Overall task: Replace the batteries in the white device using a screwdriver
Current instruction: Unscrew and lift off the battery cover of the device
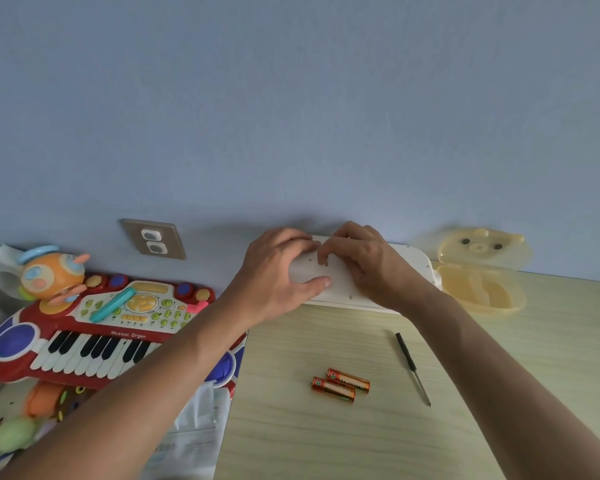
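Surface: a pale wood-grain tabletop (499, 393) set against a plain blue-grey wall (291, 98).
Wall fitting: a tan socket plate (153, 239) with two white covers, left of the hands.
Device: the long white plastic device with rounded corners (409, 261) lies at the table's far edge, by the wall.
Left hand: the left hand (278, 271) grips the device's left end, thumb along its near side.
Right hand: the right hand (357, 258) rests on the device's middle, fingers curled onto it; what they pinch cannot be told.
Batteries: two orange batteries (340, 384) lie touching, near mid-table.
Screwdriver: a slim black-handled screwdriver (413, 368) lies free to their right.
Right side: an open translucent yellow bear-faced case (482, 271) beside the device.
Left side: a red toy keyboard with white keys (94, 327) beyond the table's edge.
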The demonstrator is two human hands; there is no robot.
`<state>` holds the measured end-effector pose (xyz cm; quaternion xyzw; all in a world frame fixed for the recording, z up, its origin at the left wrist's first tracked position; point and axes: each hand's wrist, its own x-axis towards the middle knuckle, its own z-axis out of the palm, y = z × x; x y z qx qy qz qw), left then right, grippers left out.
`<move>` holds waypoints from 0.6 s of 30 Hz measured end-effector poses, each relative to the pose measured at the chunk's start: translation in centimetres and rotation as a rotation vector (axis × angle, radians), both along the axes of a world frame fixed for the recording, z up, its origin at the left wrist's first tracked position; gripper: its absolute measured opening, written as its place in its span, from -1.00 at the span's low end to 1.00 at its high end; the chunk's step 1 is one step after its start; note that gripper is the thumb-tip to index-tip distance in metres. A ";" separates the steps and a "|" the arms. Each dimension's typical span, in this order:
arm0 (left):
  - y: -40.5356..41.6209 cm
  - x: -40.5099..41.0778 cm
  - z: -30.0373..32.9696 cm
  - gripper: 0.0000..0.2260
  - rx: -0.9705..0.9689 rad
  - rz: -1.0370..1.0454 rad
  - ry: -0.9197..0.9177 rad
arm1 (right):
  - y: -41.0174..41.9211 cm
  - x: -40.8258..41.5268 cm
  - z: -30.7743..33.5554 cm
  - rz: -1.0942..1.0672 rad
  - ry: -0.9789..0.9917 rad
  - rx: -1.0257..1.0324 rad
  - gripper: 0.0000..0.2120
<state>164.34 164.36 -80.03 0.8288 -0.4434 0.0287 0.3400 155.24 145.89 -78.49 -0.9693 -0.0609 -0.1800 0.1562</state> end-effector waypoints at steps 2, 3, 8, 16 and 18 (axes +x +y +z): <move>0.0 -0.1 0.1 -0.54 -0.003 -0.005 -0.001 | 0.3 0.3 0.0 -0.022 0.023 -0.031 -0.68; 0.0 -0.1 0.1 -0.56 -0.004 -0.007 0.001 | 0.4 0.4 0.0 -0.029 0.037 -0.031 -0.66; 0.1 -0.1 0.3 -0.65 0.013 -0.026 0.009 | 0.5 1.1 0.4 -0.016 0.123 -0.068 -0.58; 0.3 0.0 0.3 -0.65 0.019 -0.033 0.008 | 0.7 1.8 1.1 0.077 0.213 -0.040 -0.67; 0.3 -0.1 0.3 -0.65 0.016 -0.036 0.002 | 0.7 2.0 1.5 0.095 0.228 0.008 -0.66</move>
